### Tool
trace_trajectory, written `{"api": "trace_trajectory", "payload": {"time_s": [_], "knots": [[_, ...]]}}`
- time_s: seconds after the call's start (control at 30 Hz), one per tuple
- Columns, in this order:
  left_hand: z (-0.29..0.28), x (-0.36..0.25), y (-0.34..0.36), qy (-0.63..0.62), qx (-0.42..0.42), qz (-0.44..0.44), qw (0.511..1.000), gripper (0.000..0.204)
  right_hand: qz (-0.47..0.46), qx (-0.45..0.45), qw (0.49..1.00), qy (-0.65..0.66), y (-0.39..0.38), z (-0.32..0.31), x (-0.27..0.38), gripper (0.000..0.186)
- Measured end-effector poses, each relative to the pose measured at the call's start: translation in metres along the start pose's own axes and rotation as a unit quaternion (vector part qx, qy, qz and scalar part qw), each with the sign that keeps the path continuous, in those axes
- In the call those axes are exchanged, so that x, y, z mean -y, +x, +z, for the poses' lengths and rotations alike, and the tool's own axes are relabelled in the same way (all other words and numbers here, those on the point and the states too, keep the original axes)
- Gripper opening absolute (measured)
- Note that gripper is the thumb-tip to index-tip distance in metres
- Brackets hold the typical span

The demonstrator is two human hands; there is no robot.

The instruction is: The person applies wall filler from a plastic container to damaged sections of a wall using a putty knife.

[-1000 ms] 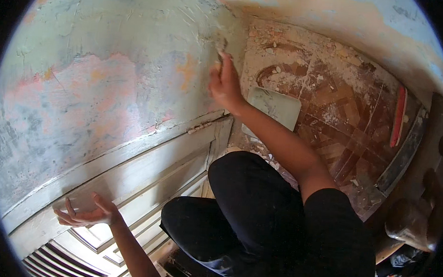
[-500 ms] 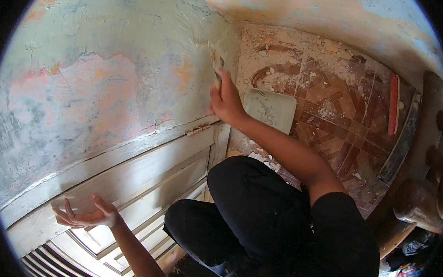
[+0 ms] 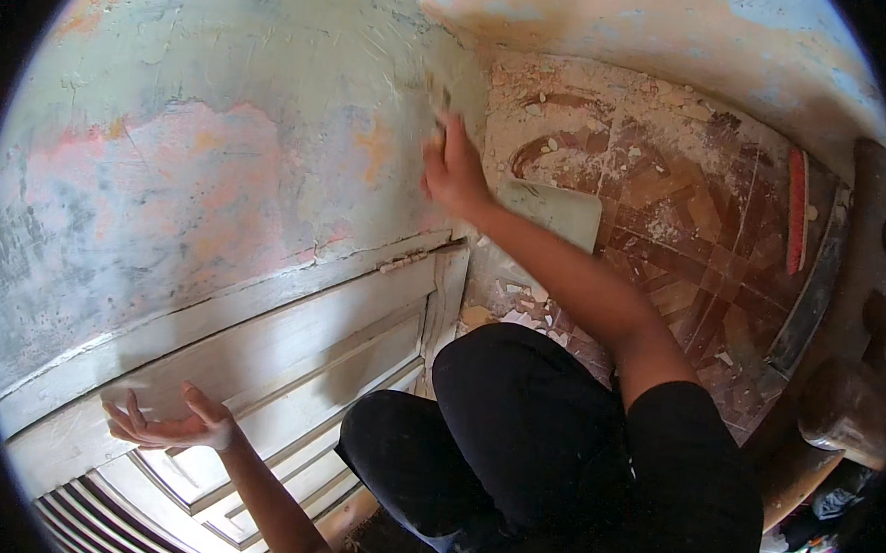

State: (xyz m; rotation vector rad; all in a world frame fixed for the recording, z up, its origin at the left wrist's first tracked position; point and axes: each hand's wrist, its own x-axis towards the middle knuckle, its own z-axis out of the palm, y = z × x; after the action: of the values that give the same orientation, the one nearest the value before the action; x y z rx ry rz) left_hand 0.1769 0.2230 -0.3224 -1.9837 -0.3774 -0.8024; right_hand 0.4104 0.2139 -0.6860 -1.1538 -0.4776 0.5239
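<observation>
My right hand (image 3: 455,172) is closed around a putty knife (image 3: 438,96), whose blade is blurred. It is at the far right part of the plastered wall (image 3: 208,164), close to the corner. This wall has pale green filler at the top and pink, lilac and grey patches lower down. My left hand (image 3: 180,427) is open, palm up with fingers apart and slightly bent, in front of the white panelled woodwork (image 3: 300,324). Whether it touches the wood I cannot tell. Below my right forearm, a pale rectangular tray (image 3: 564,211) is on the floor, partly covered by the arm.
Plaster crumbs and dust lie over the brown patterned floor (image 3: 705,255). A long red-faced strip (image 3: 796,210) rests near the right wall. Brown wooden furniture (image 3: 847,408) stands at the right. A small metal fitting (image 3: 404,262) sticks out along the woodwork's top.
My right hand has moved a little farther up along the wall with the putty knife. My left hand has stayed almost in place. The whole view has shifted slightly.
</observation>
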Motion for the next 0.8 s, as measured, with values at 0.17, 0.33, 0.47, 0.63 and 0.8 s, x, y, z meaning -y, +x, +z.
{"api": "trace_trajectory", "payload": {"time_s": [0.17,0.33,0.47,0.63,0.8], "knots": [[-0.003,0.009,-0.004,-0.023,0.012,-0.016,1.000,0.054,0.152,0.077,0.982,0.082,0.058,-0.005,0.051,0.039],[-0.011,0.010,-0.001,-0.005,0.013,-0.014,1.000,0.053,0.080,0.174,0.981,0.025,-0.013,0.008,0.041,0.044],[-0.005,0.003,0.001,-0.027,0.016,-0.017,0.999,0.054,0.027,0.190,0.981,0.043,-0.071,-0.010,0.019,0.037],[-0.001,0.004,-0.003,-0.025,0.001,-0.030,0.999,0.060,-0.035,-0.019,0.997,-0.070,-0.016,-0.013,0.010,0.034],[-0.002,0.003,-0.001,-0.036,0.014,-0.026,0.999,0.056,-0.011,0.023,0.998,-0.054,0.028,0.003,0.001,0.034]]}}
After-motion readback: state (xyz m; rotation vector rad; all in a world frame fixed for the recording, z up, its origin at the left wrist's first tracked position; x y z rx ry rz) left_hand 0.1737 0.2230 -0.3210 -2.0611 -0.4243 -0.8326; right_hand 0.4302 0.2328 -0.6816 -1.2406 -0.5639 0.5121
